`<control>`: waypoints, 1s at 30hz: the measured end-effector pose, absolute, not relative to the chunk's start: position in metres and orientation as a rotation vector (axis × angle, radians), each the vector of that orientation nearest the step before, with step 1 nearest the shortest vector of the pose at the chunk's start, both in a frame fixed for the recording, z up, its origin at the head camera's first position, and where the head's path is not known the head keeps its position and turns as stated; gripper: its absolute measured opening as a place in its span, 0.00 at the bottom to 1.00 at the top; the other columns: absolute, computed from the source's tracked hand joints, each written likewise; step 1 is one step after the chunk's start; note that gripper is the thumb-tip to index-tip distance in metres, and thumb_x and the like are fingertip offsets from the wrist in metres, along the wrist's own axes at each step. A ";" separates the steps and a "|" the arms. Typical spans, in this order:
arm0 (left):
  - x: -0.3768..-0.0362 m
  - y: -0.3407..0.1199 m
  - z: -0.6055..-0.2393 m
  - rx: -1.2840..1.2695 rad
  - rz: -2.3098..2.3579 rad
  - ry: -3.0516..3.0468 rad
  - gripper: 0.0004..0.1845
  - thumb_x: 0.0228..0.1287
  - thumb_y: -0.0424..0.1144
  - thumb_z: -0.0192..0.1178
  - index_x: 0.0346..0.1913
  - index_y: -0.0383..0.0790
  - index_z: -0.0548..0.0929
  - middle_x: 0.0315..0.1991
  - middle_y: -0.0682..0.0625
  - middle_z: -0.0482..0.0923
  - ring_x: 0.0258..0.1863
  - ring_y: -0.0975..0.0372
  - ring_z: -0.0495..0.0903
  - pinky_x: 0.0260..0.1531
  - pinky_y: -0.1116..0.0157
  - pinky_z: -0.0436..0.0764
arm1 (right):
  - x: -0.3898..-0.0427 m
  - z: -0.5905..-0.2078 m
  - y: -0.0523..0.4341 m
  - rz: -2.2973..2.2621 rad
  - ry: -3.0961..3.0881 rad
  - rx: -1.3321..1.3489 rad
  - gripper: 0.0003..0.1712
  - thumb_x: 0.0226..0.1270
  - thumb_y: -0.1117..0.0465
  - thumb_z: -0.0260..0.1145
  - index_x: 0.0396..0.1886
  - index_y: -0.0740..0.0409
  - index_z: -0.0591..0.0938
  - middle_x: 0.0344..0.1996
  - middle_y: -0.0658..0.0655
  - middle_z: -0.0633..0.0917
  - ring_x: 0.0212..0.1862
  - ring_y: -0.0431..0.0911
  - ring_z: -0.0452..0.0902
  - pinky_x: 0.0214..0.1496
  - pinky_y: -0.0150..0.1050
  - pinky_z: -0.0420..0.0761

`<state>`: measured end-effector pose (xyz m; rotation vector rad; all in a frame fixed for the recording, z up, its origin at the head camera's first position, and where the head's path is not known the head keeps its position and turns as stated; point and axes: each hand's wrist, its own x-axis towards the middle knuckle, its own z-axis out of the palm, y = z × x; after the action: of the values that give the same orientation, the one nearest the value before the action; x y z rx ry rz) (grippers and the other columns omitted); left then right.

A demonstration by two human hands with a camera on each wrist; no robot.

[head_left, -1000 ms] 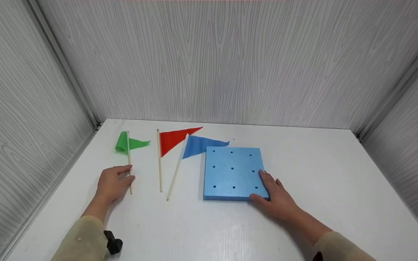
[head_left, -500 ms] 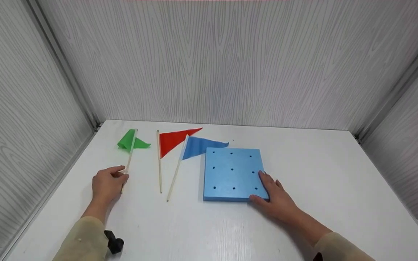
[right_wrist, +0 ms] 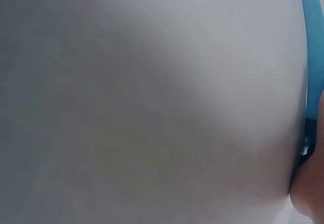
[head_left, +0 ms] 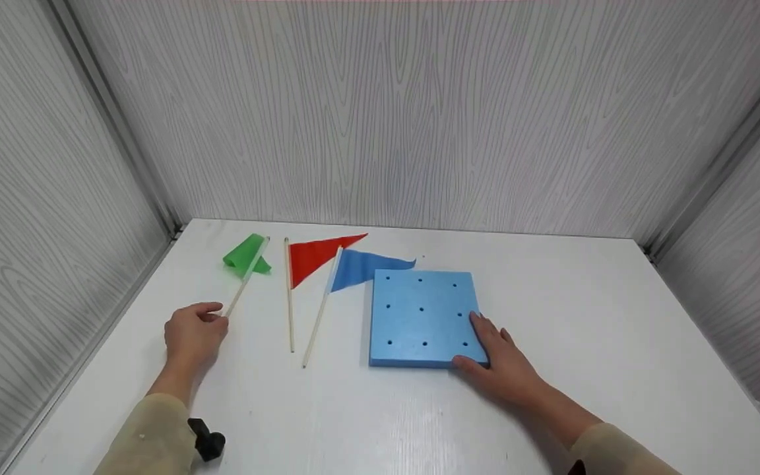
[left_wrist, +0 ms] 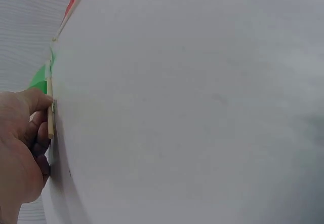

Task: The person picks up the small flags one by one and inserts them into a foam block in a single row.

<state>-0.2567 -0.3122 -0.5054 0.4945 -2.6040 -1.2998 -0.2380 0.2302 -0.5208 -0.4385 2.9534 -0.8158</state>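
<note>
Fingers [head_left: 212, 316] of the left hand [head_left: 190, 335] are pinched around the bottom end of the thin wooden stick of the small green triangular flag [head_left: 246, 255], thumb on top, and the stick angles up off toward about 1 o'clock from the hand, so the cloth end sits at the far left of the white table [head_left: 584, 310]. The left wrist view shows the same grip [left_wrist: 40, 105] with the stick end poking out between thumb and fingers, and it looks like the flag is just lifting off the table, though I can't say for sure how much of it is clear. The right hand [head_left: 508, 366] lies with fairly straight fingers against the near right corner of the square blue foam board with nine small holes [head_left: 421, 316], thumb along the near edge, more steadying than gripping; the right wrist view only catches a sliver of blue edge [right_wrist: 315, 57]. The red triangular flag on a wooden stick [head_left: 314, 256] and the blue triangular flag on a wooden stick [head_left: 360, 264] both lie flat between the green one and the board, at roughly 11 o'clock from the board's near edge, the blue cloth just touching the board's far left corner. As for progress, my read is it's barely started: all nine holes look empty, no flag is standing in the foam, one flag is in hand and two more are waiting on the table.
</note>
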 end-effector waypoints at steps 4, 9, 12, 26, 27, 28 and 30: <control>-0.256 -0.315 -0.501 0.502 -1.371 -2.633 0.24 0.74 0.35 0.60 0.69 0.31 0.80 0.52 0.37 0.83 0.46 0.52 0.82 0.36 0.69 0.81 | -0.238 -0.520 0.230 -0.817 2.954 -0.437 0.59 0.73 0.25 0.59 0.88 0.54 0.50 0.84 0.63 0.56 0.84 0.58 0.50 0.84 0.57 0.45; -0.257 -0.318 -0.492 0.462 -1.362 -2.762 0.27 0.73 0.35 0.58 0.70 0.24 0.76 0.56 0.32 0.81 0.45 0.52 0.81 0.34 0.68 0.82 | -0.237 -0.520 0.231 -0.819 2.957 -0.441 0.59 0.73 0.26 0.59 0.88 0.55 0.50 0.84 0.64 0.56 0.84 0.58 0.50 0.84 0.57 0.45; -0.258 -0.319 -0.488 0.453 -1.350 -2.839 0.24 0.75 0.35 0.57 0.67 0.23 0.78 0.57 0.31 0.81 0.45 0.52 0.81 0.36 0.65 0.83 | -0.238 -0.520 0.231 -0.824 2.956 -0.448 0.59 0.73 0.26 0.60 0.88 0.55 0.50 0.84 0.64 0.56 0.84 0.58 0.50 0.84 0.57 0.45; -0.261 -0.320 -0.482 0.401 -1.510 -2.797 0.21 0.79 0.36 0.51 0.66 0.25 0.78 0.54 0.35 0.78 0.43 0.54 0.75 0.32 0.63 0.78 | -0.236 -0.521 0.231 -0.857 2.950 -0.440 0.58 0.73 0.28 0.61 0.88 0.54 0.51 0.84 0.62 0.56 0.84 0.57 0.48 0.84 0.56 0.45; -0.261 -0.319 -0.480 0.392 -1.520 -2.782 0.21 0.79 0.36 0.50 0.66 0.25 0.77 0.55 0.36 0.78 0.43 0.54 0.75 0.33 0.64 0.78 | -0.236 -0.520 0.231 -0.855 2.952 -0.439 0.58 0.73 0.27 0.61 0.88 0.54 0.51 0.84 0.62 0.56 0.85 0.56 0.48 0.84 0.56 0.45; -0.262 -0.317 -0.478 0.379 -1.527 -2.766 0.21 0.80 0.36 0.50 0.67 0.25 0.77 0.55 0.36 0.77 0.44 0.54 0.75 0.33 0.64 0.79 | -0.236 -0.520 0.230 -0.853 2.950 -0.438 0.59 0.73 0.27 0.61 0.88 0.54 0.51 0.84 0.62 0.55 0.85 0.56 0.48 0.84 0.56 0.45; -0.263 -0.313 -0.473 0.346 -1.529 -2.737 0.21 0.81 0.36 0.50 0.67 0.25 0.76 0.55 0.36 0.77 0.46 0.55 0.75 0.36 0.66 0.79 | -0.236 -0.520 0.231 -0.844 2.950 -0.439 0.59 0.73 0.27 0.61 0.88 0.54 0.50 0.84 0.62 0.55 0.85 0.56 0.48 0.84 0.56 0.45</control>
<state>-0.2628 -0.3134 -0.4730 0.3457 -2.7374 -1.5294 -0.2363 0.2306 -0.5200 -0.4386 2.9499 -0.8439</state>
